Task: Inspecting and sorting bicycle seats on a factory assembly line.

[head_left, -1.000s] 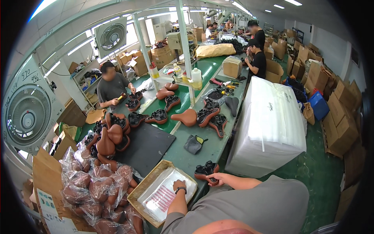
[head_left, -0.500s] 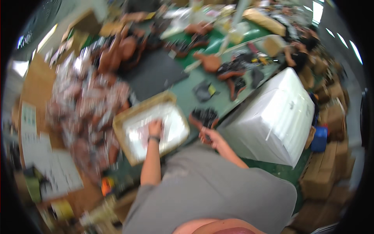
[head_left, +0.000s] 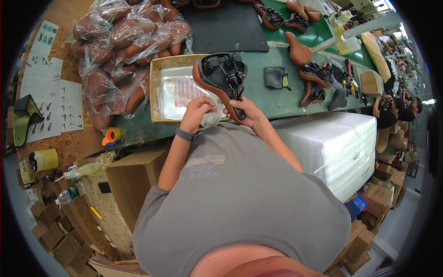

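A brown bicycle saddle, its black underside facing up, is gripped by the nose in my right hand. My left hand pinches a clear plastic bag, which hangs close beside the saddle's nose. Beneath and beyond that hand stands an open cardboard box with a stack of clear plastic bags inside. The saddle's wide end overlaps the box's right side in this view.
Bagged brown saddles are heaped to the left of the box. A dark mat lies behind it, with unwrapped saddles farther right. To my right stands a large white-wrapped block. An orange tape roll sits near the table's front edge.
My left hand has come out of the box toward me, now with a plastic bag. My right hand has brought the saddle left, next to the box. The view has turned.
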A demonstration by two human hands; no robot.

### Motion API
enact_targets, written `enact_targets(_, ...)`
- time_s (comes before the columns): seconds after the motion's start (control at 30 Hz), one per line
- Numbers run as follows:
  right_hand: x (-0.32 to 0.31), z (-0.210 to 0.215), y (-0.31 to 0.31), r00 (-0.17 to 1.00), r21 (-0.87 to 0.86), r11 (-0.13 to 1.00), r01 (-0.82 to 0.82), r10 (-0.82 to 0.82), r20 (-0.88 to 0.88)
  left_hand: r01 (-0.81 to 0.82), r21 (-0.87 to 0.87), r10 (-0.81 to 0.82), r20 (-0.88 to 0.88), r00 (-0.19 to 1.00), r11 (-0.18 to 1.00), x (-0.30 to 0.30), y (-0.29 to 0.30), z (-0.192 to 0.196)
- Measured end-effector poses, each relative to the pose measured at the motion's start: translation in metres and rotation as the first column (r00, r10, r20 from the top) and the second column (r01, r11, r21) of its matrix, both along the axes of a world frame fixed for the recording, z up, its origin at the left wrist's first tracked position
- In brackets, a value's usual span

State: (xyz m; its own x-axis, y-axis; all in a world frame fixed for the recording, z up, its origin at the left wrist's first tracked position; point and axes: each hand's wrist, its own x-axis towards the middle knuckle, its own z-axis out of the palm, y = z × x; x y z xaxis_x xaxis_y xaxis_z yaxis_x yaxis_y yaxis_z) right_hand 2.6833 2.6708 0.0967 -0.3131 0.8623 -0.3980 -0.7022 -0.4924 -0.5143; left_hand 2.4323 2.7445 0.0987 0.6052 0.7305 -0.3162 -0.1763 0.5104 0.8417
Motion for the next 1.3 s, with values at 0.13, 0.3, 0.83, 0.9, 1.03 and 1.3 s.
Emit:
enact_targets(0.13, -0.007, 0.023, -0.011, 0.969, -0.008, 0.997, 0.075, -0.075, -0.235, -0.356, -0.518, 0.566, 0.331, 0.755, 0.778, -0.026, -0.004, 0.005)
enact_targets(0.3, 0.016, 0.046, -0.015, 0.994, 0.055, 0.992, 0.112, -0.113, 0.001, -0.249, -0.462, 0.467, 0.447, 0.763, 0.851, -0.038, -0.004, 0.049)
enact_targets(0.83, -0.018, -0.023, -0.016, 0.597, 0.263, 0.960, 0.091, -0.264, 0.758, 0.097, 0.892, -0.018, -0.100, 0.995, 0.441, 0.002, 0.003, 0.119)
enact_targets(0.9, 0.002, 0.004, -0.001, 0.978, -0.323, 0.944, 0.073, -0.006, 0.206, 0.114, 0.673, -0.069, -0.094, 0.993, 0.731, -0.031, -0.004, 0.096)
enact_targets(1.03, -0.055, 0.052, 0.032, 0.763, 0.151, 0.982, 0.116, -0.186, 0.619, -0.172, 0.124, 0.168, 0.042, 0.985, 0.977, -0.037, -0.002, 0.024)
enact_targets(1.3, -0.074, 0.159, 0.075, 0.428, 0.542, 0.604, -0.585, -0.338, 0.838, -0.463, -0.486, 0.666, 0.441, 0.602, 0.741, -0.108, 0.161, 0.071)
